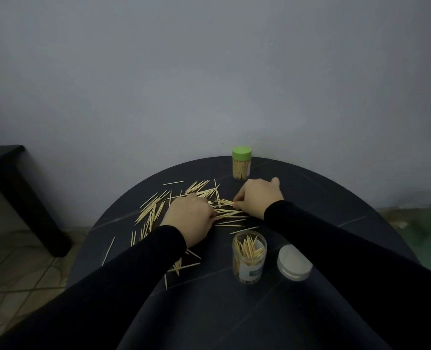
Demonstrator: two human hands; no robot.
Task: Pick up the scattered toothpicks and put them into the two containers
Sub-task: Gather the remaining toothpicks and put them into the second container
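Observation:
Several pale wooden toothpicks (156,207) lie scattered over the left and middle of a dark round table (310,198). My left hand (190,219) lies knuckles up on the pile, fingers curled down onto toothpicks at its right side. My right hand (256,197) sits just right of it, fingertips pinching toothpicks (225,202) at the pile's edge. An open clear container (249,257) partly filled with toothpicks stands near the front. A second clear container with a green lid (241,162), full of toothpicks, stands at the table's far edge.
A white round lid (294,262) lies right of the open container. A grey wall rises behind the table. A dark piece of furniture (12,188) stands at the left on a tiled floor.

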